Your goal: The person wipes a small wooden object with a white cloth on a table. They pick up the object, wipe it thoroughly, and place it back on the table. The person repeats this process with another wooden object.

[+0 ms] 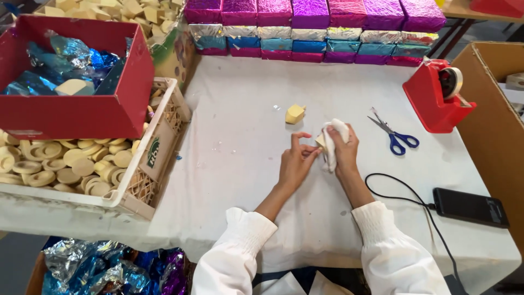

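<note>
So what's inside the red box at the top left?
The red box holds crumpled blue foil and one pale block lying on it. Anything beneath the foil is covered, and the box's near wall hides the bottom.

Lighting was pretty bright and even all over, looked like soft overhead or daylight, nothing harsh. The white tabletop (245, 109) came out well exposed, not blown out. Shadows were faint and short: a soft one under the left hand (295, 166) and right hand (343, 148), and a small one hugging the red tape dispenser (436, 98). The purple foil-wrapped blocks (311, 13) along the back threw lots of little sparkly glints, same with the crumpled blue foil (65, 65) in the red box. Focus was decent in the middle, a bit soft overall. Wide-angle lens for sure, edges bent and stretched toward the corners.
</note>
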